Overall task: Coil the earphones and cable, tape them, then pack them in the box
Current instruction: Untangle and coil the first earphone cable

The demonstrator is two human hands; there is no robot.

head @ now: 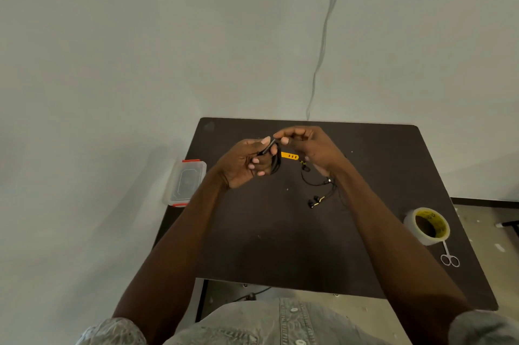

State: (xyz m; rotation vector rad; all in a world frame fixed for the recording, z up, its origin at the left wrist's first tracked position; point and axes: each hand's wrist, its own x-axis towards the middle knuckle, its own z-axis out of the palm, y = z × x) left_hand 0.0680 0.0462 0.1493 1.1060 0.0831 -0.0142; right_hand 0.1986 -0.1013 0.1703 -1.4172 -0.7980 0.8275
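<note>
My left hand [247,163] is closed around a bundle of black cable [276,162] raised over the dark table [280,232], with a black plug end sticking out past its thumb. My right hand [304,148] pinches the cable just to the right of it. The loose end of the black earphones [316,200] trails down onto the table below my right wrist, buds lying flat. A yellow strap [289,156] lies on the table between my hands. The clear plastic box [186,183] with red clips sits shut at the table's left edge.
A roll of clear tape [428,226] with a yellow core stands near the table's right edge, with small scissors [449,257] just in front of it. A white wall is close behind the table, with a white cord [323,44] hanging down it.
</note>
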